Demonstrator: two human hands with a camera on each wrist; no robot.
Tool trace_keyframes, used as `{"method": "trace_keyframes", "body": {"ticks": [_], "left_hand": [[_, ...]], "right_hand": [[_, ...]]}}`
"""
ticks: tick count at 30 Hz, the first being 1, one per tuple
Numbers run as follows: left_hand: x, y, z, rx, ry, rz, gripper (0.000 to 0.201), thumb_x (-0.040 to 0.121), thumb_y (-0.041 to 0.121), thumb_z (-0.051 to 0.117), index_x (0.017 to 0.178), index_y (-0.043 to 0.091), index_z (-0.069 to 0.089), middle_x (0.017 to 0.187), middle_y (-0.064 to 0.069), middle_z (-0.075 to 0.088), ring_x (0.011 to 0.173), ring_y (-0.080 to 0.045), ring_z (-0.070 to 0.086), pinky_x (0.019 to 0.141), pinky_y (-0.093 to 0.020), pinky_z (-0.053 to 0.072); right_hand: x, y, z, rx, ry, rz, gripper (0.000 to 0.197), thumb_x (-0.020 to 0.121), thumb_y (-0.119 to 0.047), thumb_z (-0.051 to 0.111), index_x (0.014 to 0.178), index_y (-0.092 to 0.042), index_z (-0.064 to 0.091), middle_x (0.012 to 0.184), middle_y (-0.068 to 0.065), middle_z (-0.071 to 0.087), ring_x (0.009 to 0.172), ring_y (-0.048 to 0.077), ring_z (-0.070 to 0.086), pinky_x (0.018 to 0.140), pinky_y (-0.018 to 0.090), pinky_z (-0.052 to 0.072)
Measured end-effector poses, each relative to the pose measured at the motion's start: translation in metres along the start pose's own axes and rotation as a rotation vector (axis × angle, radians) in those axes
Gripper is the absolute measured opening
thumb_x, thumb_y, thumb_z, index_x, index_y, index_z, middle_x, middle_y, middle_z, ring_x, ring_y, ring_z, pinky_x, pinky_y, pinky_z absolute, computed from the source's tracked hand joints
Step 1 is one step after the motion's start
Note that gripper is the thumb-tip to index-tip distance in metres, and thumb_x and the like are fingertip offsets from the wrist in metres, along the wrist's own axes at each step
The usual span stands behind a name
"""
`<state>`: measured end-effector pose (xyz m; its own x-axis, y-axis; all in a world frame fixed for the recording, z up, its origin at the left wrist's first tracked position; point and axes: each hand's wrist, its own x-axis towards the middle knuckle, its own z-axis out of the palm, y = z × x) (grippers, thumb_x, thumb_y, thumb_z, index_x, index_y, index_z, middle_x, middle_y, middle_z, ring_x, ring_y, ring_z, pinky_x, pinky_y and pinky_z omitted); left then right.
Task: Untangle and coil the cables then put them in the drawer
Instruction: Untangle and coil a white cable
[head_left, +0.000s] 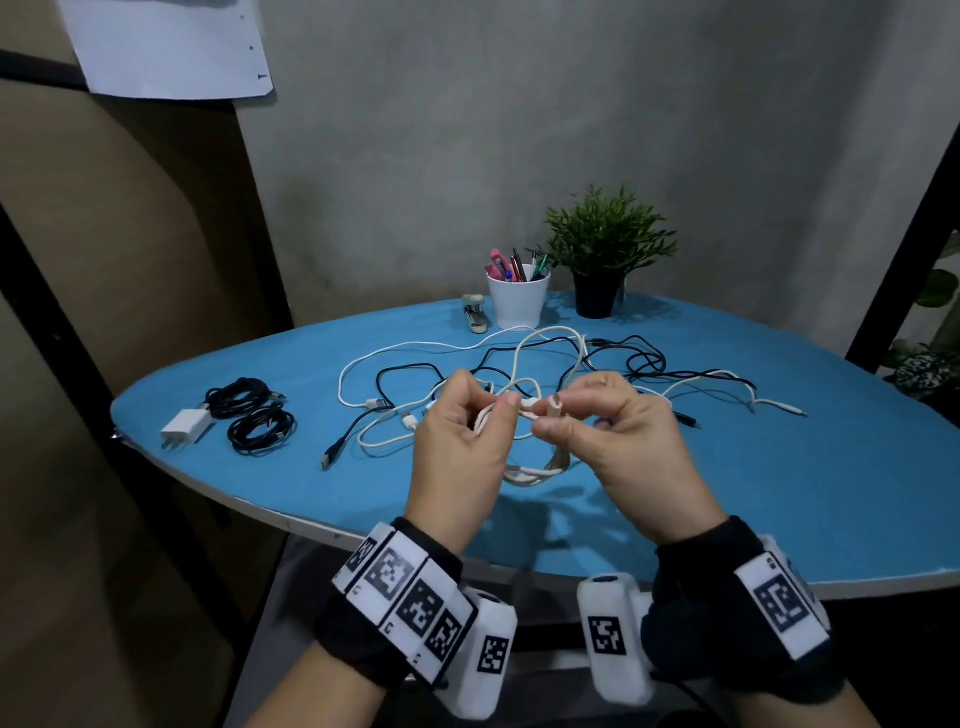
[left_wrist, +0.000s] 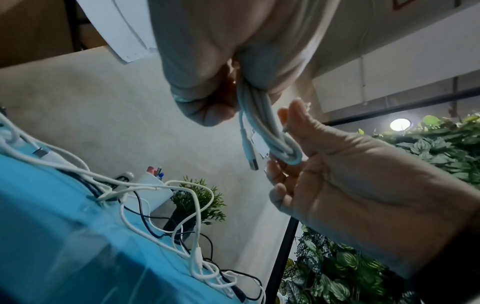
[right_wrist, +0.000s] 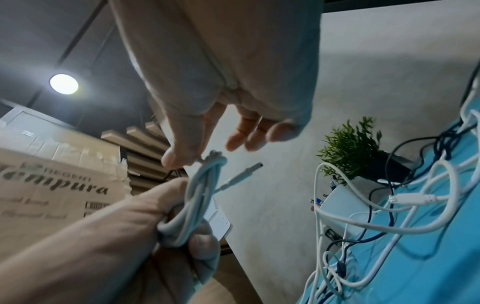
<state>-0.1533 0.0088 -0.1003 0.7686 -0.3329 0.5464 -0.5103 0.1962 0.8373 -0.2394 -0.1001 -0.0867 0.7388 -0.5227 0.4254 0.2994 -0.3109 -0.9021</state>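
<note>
Grey concrete-look wall (head_left: 519, 130) behind the blue surface (head_left: 675, 493), which has a white edge. White paper sheet (head_left: 171, 47) pinned far left, above a brown panel (head_left: 130, 234). Black metal frame post (head_left: 904, 234) on the right with leafy greenery (left_wrist: 428, 144) behind it. Round ceiling lamp (right_wrist: 63, 84) lit, dark ceiling. Printed cardboard box (right_wrist: 52, 185) on the left.

My left hand (head_left: 460, 441) hides most of the white coil (head_left: 535, 470) (only its lower loops show); the bench (head_left: 831, 499) is cut off at right.
</note>
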Motion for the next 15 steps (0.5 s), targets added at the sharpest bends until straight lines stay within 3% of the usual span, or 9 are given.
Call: {"method": "trace_keyframes", "body": {"ticks": [4, 9, 12, 15], "left_hand": [[-0.001, -0.001, 0.002, -0.029, 0.014, 0.042, 0.027, 0.084, 0.023, 0.061, 0.066, 0.018, 0.041, 0.053, 0.012, 0.041, 0.05, -0.002, 0.035, 0.05, -0.018, 0.031], [-0.008, -0.004, 0.004, 0.03, 0.013, 0.091, 0.021, 0.08, 0.044, 0.058, 0.074, 0.027, 0.047, 0.058, 0.003, 0.051, 0.055, -0.018, 0.048, 0.054, -0.033, 0.041], [-0.01, -0.005, 0.003, 0.072, -0.005, 0.092, 0.02, 0.082, 0.047, 0.055, 0.081, 0.029, 0.048, 0.07, -0.008, 0.062, 0.067, -0.027, 0.06, 0.064, -0.046, 0.05], [-0.008, -0.006, 0.0, 0.146, -0.085, 0.038, 0.011, 0.084, 0.044, 0.052, 0.087, 0.034, 0.049, 0.078, -0.007, 0.066, 0.075, -0.026, 0.063, 0.074, -0.049, 0.051]], "right_hand": [[-0.001, -0.001, -0.002, 0.258, -0.019, 0.122, 0.01, 0.08, -0.004, 0.066, 0.077, -0.012, 0.071, 0.079, 0.011, 0.069, 0.073, 0.022, 0.064, 0.07, 0.037, 0.052], [0.004, -0.003, -0.001, 0.321, 0.052, 0.156, 0.006, 0.084, -0.001, 0.062, 0.086, -0.005, 0.066, 0.07, 0.005, 0.07, 0.058, 0.016, 0.065, 0.056, 0.027, 0.055], [0.006, -0.002, 0.0, 0.301, 0.102, 0.146, 0.007, 0.084, 0.001, 0.064, 0.086, -0.004, 0.06, 0.068, 0.008, 0.07, 0.053, 0.016, 0.064, 0.053, 0.026, 0.053], [0.006, 0.001, 0.001, 0.229, 0.091, 0.129, 0.01, 0.085, 0.001, 0.063, 0.08, -0.008, 0.062, 0.065, 0.004, 0.069, 0.054, 0.014, 0.063, 0.053, 0.024, 0.054]]}}
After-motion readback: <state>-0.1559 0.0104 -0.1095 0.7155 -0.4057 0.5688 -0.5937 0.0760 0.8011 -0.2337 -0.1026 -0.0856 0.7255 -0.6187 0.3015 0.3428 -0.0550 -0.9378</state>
